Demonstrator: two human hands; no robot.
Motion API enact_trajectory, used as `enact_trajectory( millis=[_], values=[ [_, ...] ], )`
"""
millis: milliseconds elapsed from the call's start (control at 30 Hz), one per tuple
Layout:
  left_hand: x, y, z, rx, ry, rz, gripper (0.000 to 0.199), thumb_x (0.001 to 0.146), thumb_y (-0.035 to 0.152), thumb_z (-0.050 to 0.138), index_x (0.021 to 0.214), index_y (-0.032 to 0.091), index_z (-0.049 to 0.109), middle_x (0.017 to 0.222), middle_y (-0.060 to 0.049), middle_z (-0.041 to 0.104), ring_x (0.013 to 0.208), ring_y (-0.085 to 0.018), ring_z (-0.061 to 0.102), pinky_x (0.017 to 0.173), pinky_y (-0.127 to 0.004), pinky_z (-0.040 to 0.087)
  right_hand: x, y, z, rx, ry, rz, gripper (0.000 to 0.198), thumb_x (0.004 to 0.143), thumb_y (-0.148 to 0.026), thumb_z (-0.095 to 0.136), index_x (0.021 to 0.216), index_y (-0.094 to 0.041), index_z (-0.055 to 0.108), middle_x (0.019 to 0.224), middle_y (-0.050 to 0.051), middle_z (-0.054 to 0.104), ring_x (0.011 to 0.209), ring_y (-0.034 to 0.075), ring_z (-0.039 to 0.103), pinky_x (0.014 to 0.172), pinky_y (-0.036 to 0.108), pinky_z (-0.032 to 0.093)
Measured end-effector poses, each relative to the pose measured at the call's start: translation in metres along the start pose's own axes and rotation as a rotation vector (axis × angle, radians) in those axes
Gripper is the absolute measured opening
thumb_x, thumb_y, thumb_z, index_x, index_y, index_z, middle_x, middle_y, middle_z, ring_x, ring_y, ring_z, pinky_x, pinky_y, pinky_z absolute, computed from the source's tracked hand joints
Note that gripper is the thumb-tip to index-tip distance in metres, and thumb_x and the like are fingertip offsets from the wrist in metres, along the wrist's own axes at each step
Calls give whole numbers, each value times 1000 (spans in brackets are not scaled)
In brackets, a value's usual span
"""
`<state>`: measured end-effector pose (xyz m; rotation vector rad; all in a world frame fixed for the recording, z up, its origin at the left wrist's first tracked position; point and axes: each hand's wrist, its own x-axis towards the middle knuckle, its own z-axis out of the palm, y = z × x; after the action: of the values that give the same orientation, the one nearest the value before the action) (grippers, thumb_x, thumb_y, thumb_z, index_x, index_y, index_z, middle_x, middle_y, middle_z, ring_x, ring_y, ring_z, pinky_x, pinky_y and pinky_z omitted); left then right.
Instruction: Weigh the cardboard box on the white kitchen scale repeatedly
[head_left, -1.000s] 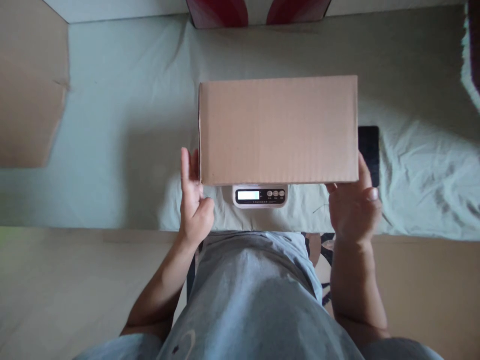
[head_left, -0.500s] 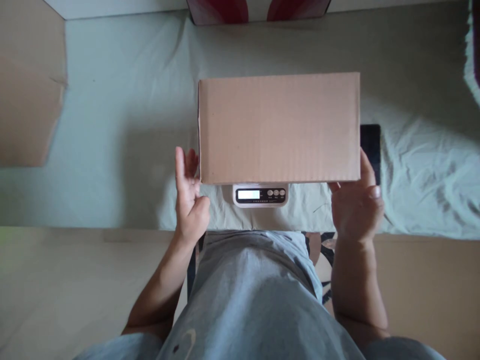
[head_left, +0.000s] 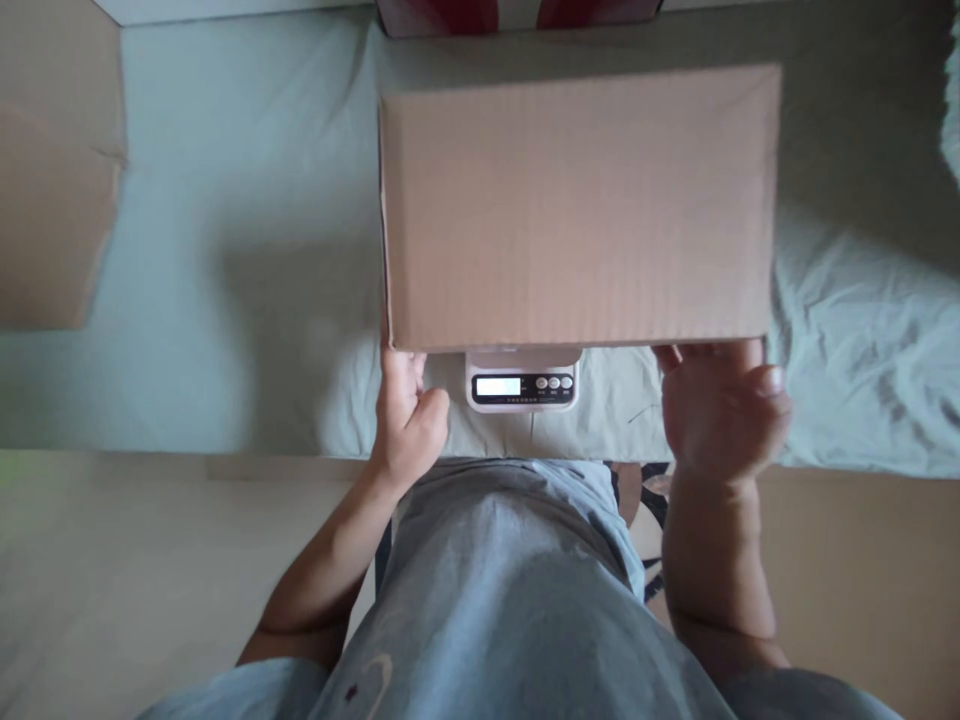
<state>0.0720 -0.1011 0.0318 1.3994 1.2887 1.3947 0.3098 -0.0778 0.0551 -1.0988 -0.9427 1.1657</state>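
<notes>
Gripping the box (head_left: 577, 210) underneath (fingers partly hidden), left hand (head_left: 409, 415) and right hand (head_left: 724, 420) have raised it, apparently unloading the scale (head_left: 523, 388).

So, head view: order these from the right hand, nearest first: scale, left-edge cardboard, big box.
From the right hand:
1. Big box: at its fingers, just ahead.
2. Scale: to its left, partly hidden by the box.
3. Left-edge cardboard: far left.
</notes>
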Motion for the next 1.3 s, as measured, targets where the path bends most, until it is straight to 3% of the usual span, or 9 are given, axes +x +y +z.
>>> enact_trajectory(
  millis=[267,367,500,600,733,833,933,1067,1300],
  values=[
    [80,-6,-6,-12,10,139,72,77,17,63,138,46,38,143,7,47,142,-22,38,123,-41,31,65,-21,22,70,-39,-82,24,68,-59,65,80,-38,68,107,-9,69,122,23,58,114,42,45],
    [108,-27,-4,-40,-24,144,70,78,18,64,139,40,38,149,5,41,146,-24,33,124,-41,29,92,-8,29,93,39,-19,33,60,-63,64,74,-33,60,104,-6,69,127,24,55,116,46,42],
    [128,-69,0,-23,23,133,67,79,17,60,138,40,39,147,2,45,145,-22,37,121,-40,35,112,15,29,11,-3,39,35,64,-63,60,86,-36,59,124,-8,65,140,25,45,122,47,34],
    [131,-101,2,1,42,93,66,78,17,59,139,35,39,144,-3,48,141,-23,43,117,-41,40,116,31,23,-111,-87,51,42,67,-69,56,99,-43,61,134,-11,60,140,26,45,120,48,38],
    [125,-121,2,18,50,56,65,79,20,60,139,30,38,143,-6,49,139,-24,45,118,-42,37,119,49,18,-121,-63,67,57,63,-77,56,109,-43,62,134,-9,62,139,28,47,117,48,41],
    [122,-122,1,59,39,51,71,79,22,62,144,29,34,147,-6,47,144,-24,39,124,-41,27,122,57,15,-88,-36,91,61,59,-80,57,107,-42,63,132,-8,64,140,29,47,118,49,41],
    [123,-119,-4,88,36,72,85,78,25,66,150,35,22,159,0,32,152,-20,23,127,-37,16,124,58,7,-101,-42,124,66,60,-82,54,115,-46,58,140,-12,58,146,27,39,124,52,31],
    [124,-117,-16,52,36,42,89,78,28,66,150,45,15,161,7,27,153,-18,21,127,-40,18,128,59,-12,-117,2,187,73,59,-82,53,123,-48,51,147,-11,52,151,27,31,128,56,19],
    [117,-108,-36,57,119,-82,86,80,35,64,150,42,15,161,4,28,153,-22,18,126,-52,14,125,66,-24,-74,82,169,59,67,-78,50,114,-43,56,136,-5,60,143,27,44,121,57,31]
  ],
)
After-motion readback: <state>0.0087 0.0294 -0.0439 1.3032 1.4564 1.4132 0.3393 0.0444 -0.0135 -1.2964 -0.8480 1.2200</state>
